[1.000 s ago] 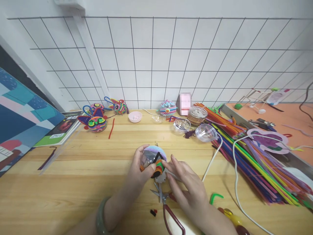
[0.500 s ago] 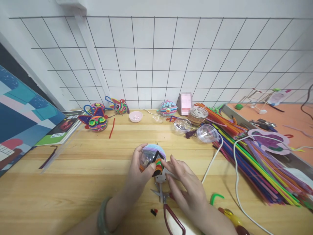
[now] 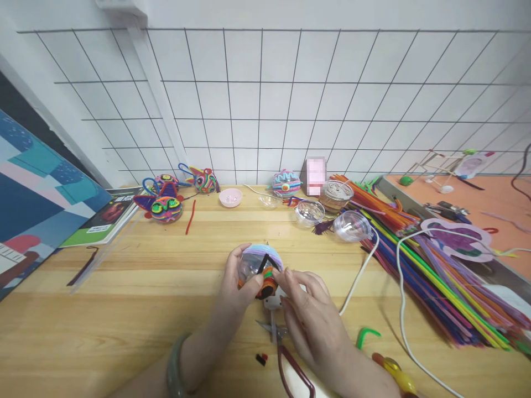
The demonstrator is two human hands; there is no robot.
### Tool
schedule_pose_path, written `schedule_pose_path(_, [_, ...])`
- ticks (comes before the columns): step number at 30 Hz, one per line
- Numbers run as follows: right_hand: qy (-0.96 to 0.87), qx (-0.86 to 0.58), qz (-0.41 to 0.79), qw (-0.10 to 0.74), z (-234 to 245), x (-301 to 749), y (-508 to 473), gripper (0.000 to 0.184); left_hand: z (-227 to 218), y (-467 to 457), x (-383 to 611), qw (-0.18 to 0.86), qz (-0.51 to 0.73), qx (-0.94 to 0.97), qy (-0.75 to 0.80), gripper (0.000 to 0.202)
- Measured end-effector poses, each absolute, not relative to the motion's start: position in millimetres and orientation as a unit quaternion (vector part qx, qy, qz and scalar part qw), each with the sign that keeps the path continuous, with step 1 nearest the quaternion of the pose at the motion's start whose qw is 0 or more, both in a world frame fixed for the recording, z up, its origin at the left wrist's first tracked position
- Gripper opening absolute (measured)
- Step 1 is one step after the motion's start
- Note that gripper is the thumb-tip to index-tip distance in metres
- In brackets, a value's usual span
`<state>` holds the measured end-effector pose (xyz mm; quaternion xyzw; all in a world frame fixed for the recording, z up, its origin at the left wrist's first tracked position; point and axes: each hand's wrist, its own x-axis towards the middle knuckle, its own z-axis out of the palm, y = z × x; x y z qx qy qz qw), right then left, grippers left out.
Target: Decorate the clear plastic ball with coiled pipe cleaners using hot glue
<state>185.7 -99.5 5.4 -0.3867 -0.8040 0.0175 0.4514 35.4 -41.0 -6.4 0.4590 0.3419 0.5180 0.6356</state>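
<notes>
My left hand (image 3: 237,284) is closed around a clear plastic ball (image 3: 250,266) with lilac and blue pipe cleaners wound over its top. On the ball's near side is a striped orange, green and black pipe-cleaner piece (image 3: 269,281) with a black strip bent to a point above it. My left thumb presses this piece from the left. At its right edge are the fingertips of my right hand (image 3: 313,315), drawn together and curled; their exact grip is partly hidden. Below lie a white glue-gun-like tool (image 3: 272,302), partly covered, and dark-red-handled scissors (image 3: 292,365).
Small black and red scraps (image 3: 261,359) lie near the scissors. Pipe cleaners (image 3: 431,287) and a white cable (image 3: 401,298) spread on the right. Clear half-shells (image 3: 352,225), a pink bowl (image 3: 230,198) and finished pipe-cleaner figures (image 3: 165,207) stand toward the wall.
The fingers of my right hand have drawn closer together and curled, still against the striped piece. My left hand and the ball have hardly moved.
</notes>
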Motion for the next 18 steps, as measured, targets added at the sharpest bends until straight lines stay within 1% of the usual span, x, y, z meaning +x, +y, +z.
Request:
schedule_pose_path(8, [-0.811,-0.393,0.002,0.434,3.1,187.8,-99.5,0.067,-6.9,-41.0,35.4,0.66,0.519,0.434,0.326,0.052])
schedule_pose_path(14, [-0.818,-0.385,-0.023,0.426,7.4,188.9,-98.0,0.066,-4.4,-41.3,36.4,0.654,0.518,0.447,0.323,0.049])
schedule_pose_path(18, [-0.811,-0.391,-0.001,0.435,6.7,189.5,-98.7,0.064,-0.7,-42.7,36.4,0.63,0.522,0.465,0.337,0.048])
